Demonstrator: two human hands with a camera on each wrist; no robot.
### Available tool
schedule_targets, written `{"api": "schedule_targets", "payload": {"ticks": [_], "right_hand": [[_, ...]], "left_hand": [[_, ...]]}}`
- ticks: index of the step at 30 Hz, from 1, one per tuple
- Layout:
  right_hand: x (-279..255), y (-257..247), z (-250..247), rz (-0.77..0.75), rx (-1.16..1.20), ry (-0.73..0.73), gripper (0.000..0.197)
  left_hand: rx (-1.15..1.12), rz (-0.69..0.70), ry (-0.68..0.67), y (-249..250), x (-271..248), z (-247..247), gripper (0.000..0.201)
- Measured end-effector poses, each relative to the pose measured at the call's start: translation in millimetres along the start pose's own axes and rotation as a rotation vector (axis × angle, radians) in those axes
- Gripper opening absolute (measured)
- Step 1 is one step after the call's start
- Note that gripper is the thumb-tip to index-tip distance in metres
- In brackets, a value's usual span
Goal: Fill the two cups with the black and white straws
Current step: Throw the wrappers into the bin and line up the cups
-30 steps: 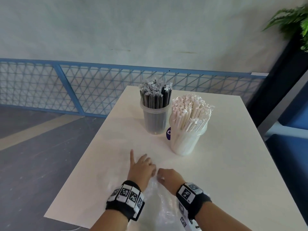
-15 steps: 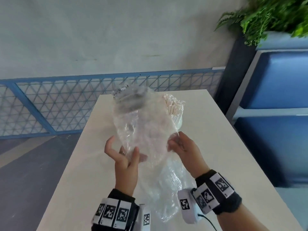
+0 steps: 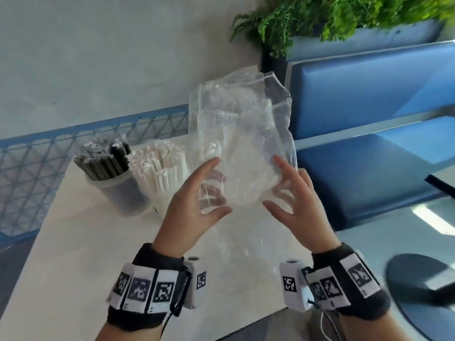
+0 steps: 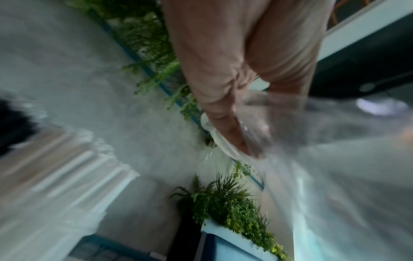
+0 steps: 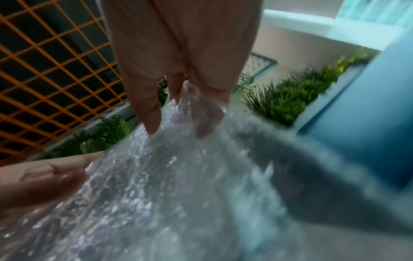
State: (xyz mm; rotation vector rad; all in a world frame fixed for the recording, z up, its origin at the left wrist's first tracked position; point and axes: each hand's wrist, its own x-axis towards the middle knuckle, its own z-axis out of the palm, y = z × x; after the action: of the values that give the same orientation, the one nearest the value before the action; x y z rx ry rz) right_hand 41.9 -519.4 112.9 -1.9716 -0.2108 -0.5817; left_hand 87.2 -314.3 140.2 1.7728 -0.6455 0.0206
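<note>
Head view showed the white tabletop (image 3: pixel 81 242), on which both cups stood side by side, touching, at its far left part. A crumpled clear plastic bag (image 3: pixel 241 143), apparently empty, was held upright above the tabletop, its long axis near vertical. The cups lay to the left of the bag, nearer the left hand (image 3: pixel 189 207) than the right hand (image 3: pixel 300 207). Each grip was closed loosely on the bag, thumb in front and fingers behind the film. The black straws (image 3: pixel 103 158) packed one translucent cup (image 3: pixel 125 195) tightly; the white straws (image 3: pixel 160 166) fanned out of the other, so filling was judged essentially done.
</note>
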Motion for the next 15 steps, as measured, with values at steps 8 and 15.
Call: {"api": "schedule_targets", "payload": {"ticks": [8,15], "right_hand": [[-64,42,-137,0.061,-0.444,0.295,0.057],[-140,83,-242,0.216,-0.597,0.421,0.048]], "left_hand": [[0.462,0.239,-0.094,16,49,139,0.057],[0.189,0.349,-0.317,17,65,279,0.011]]}}
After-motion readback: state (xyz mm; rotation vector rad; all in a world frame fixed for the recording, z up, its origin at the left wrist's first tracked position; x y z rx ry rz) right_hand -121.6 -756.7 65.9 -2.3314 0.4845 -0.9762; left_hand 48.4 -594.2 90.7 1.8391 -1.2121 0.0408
